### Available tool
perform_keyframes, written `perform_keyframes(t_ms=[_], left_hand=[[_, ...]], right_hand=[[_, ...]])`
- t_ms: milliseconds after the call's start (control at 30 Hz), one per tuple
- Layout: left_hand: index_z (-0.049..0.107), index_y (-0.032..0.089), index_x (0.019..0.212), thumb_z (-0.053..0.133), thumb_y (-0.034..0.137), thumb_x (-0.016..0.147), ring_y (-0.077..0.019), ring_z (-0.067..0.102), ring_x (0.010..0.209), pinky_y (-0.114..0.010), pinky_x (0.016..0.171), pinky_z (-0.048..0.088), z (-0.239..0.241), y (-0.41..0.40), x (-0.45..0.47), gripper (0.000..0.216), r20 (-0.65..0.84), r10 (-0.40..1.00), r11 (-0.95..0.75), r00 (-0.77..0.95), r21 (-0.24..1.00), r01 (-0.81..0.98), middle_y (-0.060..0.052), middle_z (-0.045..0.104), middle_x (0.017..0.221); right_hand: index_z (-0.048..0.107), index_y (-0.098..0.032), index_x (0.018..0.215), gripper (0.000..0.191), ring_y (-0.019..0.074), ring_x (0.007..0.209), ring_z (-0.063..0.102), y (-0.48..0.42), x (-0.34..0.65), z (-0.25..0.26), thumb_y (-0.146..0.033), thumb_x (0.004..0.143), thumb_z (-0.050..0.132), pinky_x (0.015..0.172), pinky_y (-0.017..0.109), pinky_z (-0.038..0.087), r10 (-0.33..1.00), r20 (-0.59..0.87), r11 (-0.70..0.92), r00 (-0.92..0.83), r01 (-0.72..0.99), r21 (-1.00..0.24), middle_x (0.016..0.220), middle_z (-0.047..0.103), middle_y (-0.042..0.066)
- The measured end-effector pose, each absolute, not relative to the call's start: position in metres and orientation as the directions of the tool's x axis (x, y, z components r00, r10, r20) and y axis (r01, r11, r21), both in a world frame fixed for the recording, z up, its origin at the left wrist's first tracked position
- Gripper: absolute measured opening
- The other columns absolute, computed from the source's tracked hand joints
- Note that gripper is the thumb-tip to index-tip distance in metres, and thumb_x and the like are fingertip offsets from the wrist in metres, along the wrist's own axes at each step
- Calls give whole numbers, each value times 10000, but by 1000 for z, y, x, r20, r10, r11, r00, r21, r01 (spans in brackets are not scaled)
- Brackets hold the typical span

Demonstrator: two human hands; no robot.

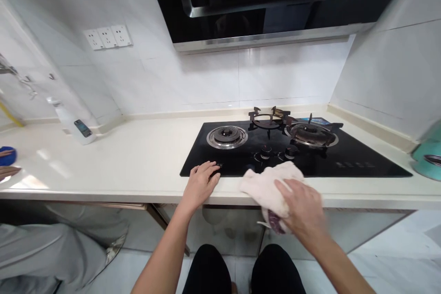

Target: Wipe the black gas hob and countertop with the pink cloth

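"Cloth (270, 186) first, please: where is it in the head view?"

"Right of centre, pale and bunched, at the front edge of the desk (155, 158). Its top overlaps the front of the black hob (237, 161); a purple part hangs below the desk's edge."

"And the hands?"

"The right hand (305, 204), blurred, has its fingers closed around the cloth. The left hand (203, 181) lies palm down at the hob's front left corner, fingers spread, gripping nothing."

"How far along does the work look?"

"Partway, I would judge. The left burner (227, 135) is bare; a loose stand (267, 121) sits at the back of the hob, while the right burner (312, 135) still has its stand on. The cloth is at the front edge, so wiping seems unfinished. Which parts have been wiped, I cannot tell."

"Anything else?"

"A white bottle (76, 121) on the desk to the left and, at the far left edge, another person's hand (8, 172) just beside a blue thing (7, 158)."
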State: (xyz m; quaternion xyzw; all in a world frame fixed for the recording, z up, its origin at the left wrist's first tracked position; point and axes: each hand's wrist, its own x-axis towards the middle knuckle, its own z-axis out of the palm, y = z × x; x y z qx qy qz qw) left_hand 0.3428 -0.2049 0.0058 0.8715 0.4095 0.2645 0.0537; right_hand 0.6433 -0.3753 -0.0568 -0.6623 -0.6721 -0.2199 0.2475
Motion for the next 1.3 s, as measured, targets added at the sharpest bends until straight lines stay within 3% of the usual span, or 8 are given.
perform_keyframes(t_ms=[300,467,600,733,867,1067,1200,1300], left_hand=[[689,277,1279,504,399,1039,-272,522,1426,-520,1188,357,7,-210,349,326,418,753,-644,508,313,698,-67,625,1482],[704,282,1257,462,433,1060,-260,530,1414,-511,1183,362,6,-208,348,347,435,747,-649,503,313,693,-63,643,1461],[694,286,1270,398,436,1084,-245,541,1405,-487,1159,388,5,-205,344,381,416,759,-643,501,357,678,-48,658,1447],[676,266,1291,307,414,1105,-229,582,1355,-441,1134,414,4,-200,341,440,437,759,-647,482,430,629,-54,697,1384],[668,260,1287,278,451,1106,-235,637,1269,-424,1106,450,-1,-195,341,471,468,742,-669,479,481,566,-65,715,1339],[496,226,1501,409,470,1062,-272,575,1362,-489,1157,430,-7,-192,340,510,498,792,-605,353,567,559,-132,600,1491],[563,265,1443,493,498,1027,-300,464,1465,-550,1189,384,-1,-197,342,481,495,792,-599,358,512,616,-124,509,1573],[627,254,1373,581,483,988,-306,464,1460,-537,1189,384,9,-206,356,450,527,739,-659,420,431,617,-131,511,1568]], right_hand=[[457,-240,1471,691,393,1084,554,-386,653,-64,-439,856,703,912,551,378,746,639,-279,189,959,42,1265,625,195],[517,-238,1426,815,339,942,529,-353,573,-35,-395,714,878,801,473,362,781,624,-87,32,994,58,1153,655,162],[509,-279,1434,713,304,990,541,-328,544,-11,-319,795,823,800,415,364,801,596,160,-63,981,-112,1123,645,91],[469,-278,1487,653,296,1090,531,-301,543,10,-329,888,722,867,403,373,777,627,164,54,944,-285,1222,621,89],[455,-256,1545,675,357,1246,476,-276,538,13,-460,935,659,1024,510,338,832,542,26,115,969,-245,1441,549,155],[397,-270,1609,705,359,1479,367,-272,556,6,-611,997,483,1173,549,287,935,350,159,-63,954,-253,1666,380,128],[456,-241,1567,602,240,1506,378,-281,595,4,-533,1051,346,1208,432,309,926,378,125,3,941,-313,1663,396,100],[523,-200,1505,567,317,1503,374,-289,616,-3,-475,1063,299,1233,599,207,926,364,14,100,954,-298,1609,463,139]])
